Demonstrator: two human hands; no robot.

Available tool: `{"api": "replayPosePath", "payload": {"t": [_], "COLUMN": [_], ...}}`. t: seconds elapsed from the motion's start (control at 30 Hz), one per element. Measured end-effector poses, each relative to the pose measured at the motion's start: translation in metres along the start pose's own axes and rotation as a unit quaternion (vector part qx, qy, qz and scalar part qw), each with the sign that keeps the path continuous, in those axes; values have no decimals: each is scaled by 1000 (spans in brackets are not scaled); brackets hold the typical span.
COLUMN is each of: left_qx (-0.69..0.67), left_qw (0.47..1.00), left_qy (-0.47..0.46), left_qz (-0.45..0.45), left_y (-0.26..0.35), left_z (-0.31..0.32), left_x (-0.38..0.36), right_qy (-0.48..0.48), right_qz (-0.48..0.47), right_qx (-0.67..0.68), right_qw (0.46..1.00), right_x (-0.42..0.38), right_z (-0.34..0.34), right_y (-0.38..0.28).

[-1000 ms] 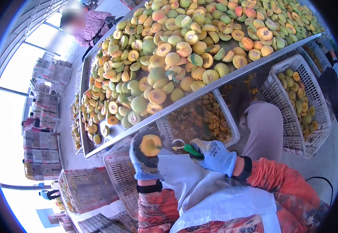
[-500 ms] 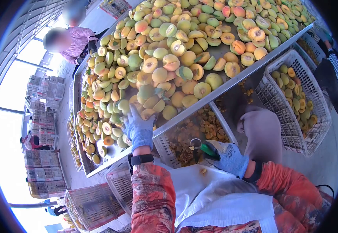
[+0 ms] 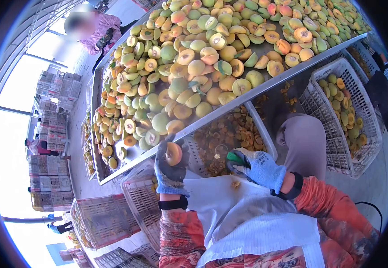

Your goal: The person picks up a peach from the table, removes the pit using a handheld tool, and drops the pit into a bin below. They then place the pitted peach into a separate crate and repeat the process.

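My left hand (image 3: 169, 175), in a blue glove with a dark palm, is turned palm up and closed around a peach half (image 3: 173, 154), its cut face showing. It is just off the front edge of the metal table (image 3: 247, 97), which is heaped with halved peaches (image 3: 195, 67). My right hand (image 3: 266, 173), in a blue glove, grips a green-handled pitting tool (image 3: 236, 159) with a thin round metal loop at its end. The loop points toward the left hand, apart from the peach half. Below both is a crate (image 3: 196, 154) with pits and scraps.
A white crate of peaches (image 3: 367, 154) stands at the right, beside a grey-clad knee (image 3: 303, 138). More crates (image 3: 107, 221) are at the lower left. Across the table a person in a pink top (image 3: 104, 31) is at the far edge. Stacked crates (image 3: 51, 134) line the left.
My left hand has drawn back from the pile and turned palm up, now with a peach half in it. The right hand has stayed near its place, tool still gripped. The view has shifted slightly.
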State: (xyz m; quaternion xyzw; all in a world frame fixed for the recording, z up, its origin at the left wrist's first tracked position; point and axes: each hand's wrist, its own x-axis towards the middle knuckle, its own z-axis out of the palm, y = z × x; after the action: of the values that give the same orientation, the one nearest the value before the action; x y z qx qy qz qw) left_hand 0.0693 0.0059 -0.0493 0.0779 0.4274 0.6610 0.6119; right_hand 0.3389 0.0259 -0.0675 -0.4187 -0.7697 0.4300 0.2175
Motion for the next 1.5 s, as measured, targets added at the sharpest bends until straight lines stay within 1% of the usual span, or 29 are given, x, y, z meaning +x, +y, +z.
{"api": "replayPosePath", "payload": {"t": [0.03, 0.07, 0.13, 0.17, 0.27, 0.43, 0.5, 0.53, 0.6, 0.63, 0.67, 0.7, 0.73, 0.8, 0.83, 0.87, 0.9, 0.93, 1.0, 1.03, 1.07, 1.1, 1.13, 1.2, 1.27, 1.33, 1.4, 1.43, 1.5], "left_qx": [11, -13, 179, -25, -15, -62, -62, -62, 25, 27, 111, 195, 215, 170, 172, 107, 39, 37, 3, -49, -50, -30, -12, -5, -39, -23, 87, 119, 125], "left_qw": [1000, 998, 981, 999, 999, 997, 994, 994, 998, 998, 993, 980, 977, 970, 970, 989, 992, 992, 993, 993, 993, 997, 998, 998, 996, 996, 992, 988, 985], "left_qy": [-3, 64, -27, -37, -34, -35, -88, -89, -50, -50, -22, 7, -10, -76, -78, 14, 108, 109, 106, 70, 71, 20, -34, -35, -20, -25, -38, -54, -54], "left_qz": [-8, -17, 75, -17, 15, -16, 5, 5, 13, 14, 23, 30, -1, -156, -156, -106, -55, -56, -55, -82, -81, -71, -61, -47, -83, -82, -80, -79, -104], "left_y": [-12, -24, -47, -49, -55, -55, -58, -60, -62, -59, -56, -51, -42, -24, -27, -34, -42, -50, -64, -76, -80, -85, -89, -90, -85, -83, -81, -82, -86], "left_z": [12, 23, 26, 29, 57, 71, 72, 67, 53, 49, 46, 42, 37, -4, 2, 11, 18, 16, 4, -13, -5, 3, 13, 17, 8, 12, 24, 31, 32], "left_x": [-13, -21, -28, -33, -50, -59, -56, -52, -47, -47, -48, -48, -46, -28, -29, -30, -31, -31, -27, -23, -27, -35, -41, -46, -41, -41, -47, -51, -52], "right_qy": [-5, -7, -22, -1, 23, 23, 19, 31, 42, -19, -81, -218, -272, -216, -214, -124, -25, -27, -21, -21, 18, 55, 53, 62, 65, 71, 76, 75, 77], "right_qz": [-3, -2, -45, -56, -65, -71, -68, -69, -69, -28, 14, 146, 155, 193, 192, 117, 33, 34, 52, 51, -6, -61, -60, -45, -36, -23, -6, -5, -34], "right_qx": [28, 24, -22, -34, -57, -55, -50, -29, -7, 87, 179, 409, 568, 418, 419, 145, -145, -145, -37, -37, -61, -84, -84, 60, 51, 42, -55, -53, -109], "right_qw": [1000, 1000, 999, 998, 996, 996, 996, 997, 997, 996, 980, 874, 761, 861, 861, 975, 989, 988, 998, 998, 998, 993, 993, 995, 996, 996, 996, 996, 990], "right_x": [-1, -2, -8, -10, -17, -21, -23, -22, -23, -24, -25, -23, -24, -18, -17, -17, -16, -16, -12, -12, -13, -14, -14, -17, -20, -24, -26, -26, -26], "right_z": [2, 5, 10, 15, 9, 3, 0, -1, -7, -15, -26, -46, -53, -43, -34, -25, -23, -23, -22, -20, -15, -12, -11, -9, -10, -10, -8, -7, -5], "right_y": [-9, -14, -24, -25, -31, -30, -29, -29, -29, -30, -30, -29, -20, 7, 15, 21, 20, 18, 5, 6, 9, 11, 12, 12, 12, 13, 13, 12, 10]}}
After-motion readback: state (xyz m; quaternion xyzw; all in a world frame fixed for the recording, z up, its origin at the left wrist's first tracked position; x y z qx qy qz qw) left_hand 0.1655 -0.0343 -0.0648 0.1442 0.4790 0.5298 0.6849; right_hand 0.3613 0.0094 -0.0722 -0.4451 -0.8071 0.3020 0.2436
